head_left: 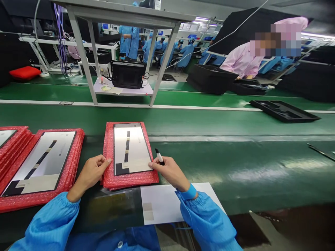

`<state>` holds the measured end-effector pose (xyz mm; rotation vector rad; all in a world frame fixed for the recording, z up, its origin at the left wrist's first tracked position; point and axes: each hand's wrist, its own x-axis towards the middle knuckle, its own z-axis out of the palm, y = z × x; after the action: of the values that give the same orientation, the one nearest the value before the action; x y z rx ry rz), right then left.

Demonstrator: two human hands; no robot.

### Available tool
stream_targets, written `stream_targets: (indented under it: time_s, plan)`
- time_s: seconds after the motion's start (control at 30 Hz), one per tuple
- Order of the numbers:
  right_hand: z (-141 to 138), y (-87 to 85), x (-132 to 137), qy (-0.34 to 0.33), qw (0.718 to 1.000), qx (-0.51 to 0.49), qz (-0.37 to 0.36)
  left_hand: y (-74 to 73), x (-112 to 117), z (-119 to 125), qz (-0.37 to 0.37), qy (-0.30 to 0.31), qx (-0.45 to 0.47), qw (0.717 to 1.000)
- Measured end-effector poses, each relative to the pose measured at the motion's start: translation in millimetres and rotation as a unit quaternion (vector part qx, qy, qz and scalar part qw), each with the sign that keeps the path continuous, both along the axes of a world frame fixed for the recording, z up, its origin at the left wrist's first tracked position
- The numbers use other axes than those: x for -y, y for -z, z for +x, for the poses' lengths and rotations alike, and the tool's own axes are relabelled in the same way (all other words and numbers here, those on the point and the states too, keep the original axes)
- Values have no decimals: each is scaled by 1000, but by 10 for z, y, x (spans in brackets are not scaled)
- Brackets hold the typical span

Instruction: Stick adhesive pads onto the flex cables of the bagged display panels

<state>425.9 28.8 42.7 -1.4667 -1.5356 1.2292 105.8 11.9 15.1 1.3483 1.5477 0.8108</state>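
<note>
We look down at a pair of hands in blue sleeves on a green tabletop [235, 170]. At the centre, a display panel [130, 148] lies flat on a red bubble-wrap pouch [130, 182], its glass side up and crossed by a dark vertical strip. The left hand [90, 173] is loosely curled, with its fingers [106, 161] at the pouch's left edge (we cannot tell whether they are pinching the wrap or only resting there). The right hand [170, 172] is closed around a white marker pen with a black cap [159, 157], and its fingertips [151, 164] touch the lower right corner of the panel. Just left of the left hand, a second panel [43, 163] lies on more red bubble wrap [74, 164], and a further wrapped stack [13, 143] sits at the far left. A sheet of white paper [178, 202] lies under the right sleeve [206, 219]. Beyond the belt's far side stand black trays [284, 111], and a co-worker in a pink smock [242, 61] bends over another tray [247, 87].
</note>
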Motion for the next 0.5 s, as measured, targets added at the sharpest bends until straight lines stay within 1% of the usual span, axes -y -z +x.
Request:
stream_targets:
  time_s: [0.17, 0.3, 0.37, 0.5]
  plan:
    - [-55, -97, 38, -27, 999, -24, -6, -36, 1, 42, 1, -4, 26, 1000]
    - [-62, -61, 68, -33, 999, -9, -17, -61, 7, 50, 1, -6, 28, 1000]
    - [-36, -15, 64, -19, 1000, 9, -6, -65, 14, 48, 3, -7, 26, 1000]
    - [43, 65, 39, 41, 998, 15, 50, -71, 21, 38, 17, -13, 16, 1000]
